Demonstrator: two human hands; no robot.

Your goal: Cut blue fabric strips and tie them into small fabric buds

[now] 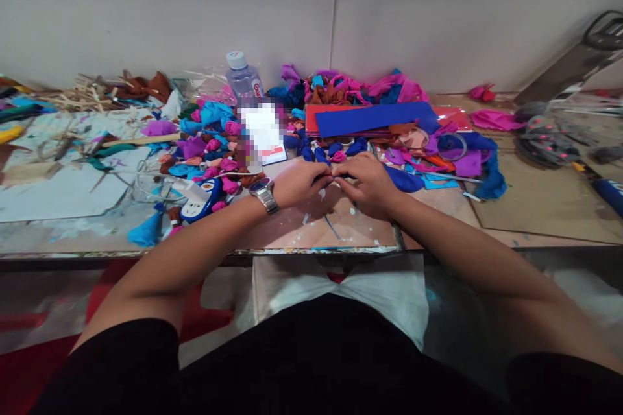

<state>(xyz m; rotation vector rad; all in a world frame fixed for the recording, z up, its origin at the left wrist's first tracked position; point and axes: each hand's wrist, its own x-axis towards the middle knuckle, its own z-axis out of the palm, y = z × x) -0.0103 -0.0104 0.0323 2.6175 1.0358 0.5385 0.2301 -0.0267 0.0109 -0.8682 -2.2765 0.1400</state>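
My left hand (pixel 302 183), with a metal watch (pixel 265 194) on its wrist, is closed in a pinch over the table's front part. Fingertip to fingertip with it, my right hand (pixel 368 183) is pinched too. Something small and dark shows between the fingers, too hidden to name. A dark blue piece of fabric (pixel 405 179) sticks out beside my right hand; whether it is held or lies there, I cannot tell. Just beyond the hands lie several small dark blue fabric bundles (pixel 318 153) and a pink one (pixel 337 156).
Behind is a long blue strip (pixel 374 119) on red packets. A bottle (pixel 243 78) stands near a bright phone-like screen (pixel 265 130). Coloured fabric bundles, a blue-white power strip (pixel 200 201), a tape ring (pixel 451 146) and cardboard (pixel 540 198) spread around. The table edge runs before me.
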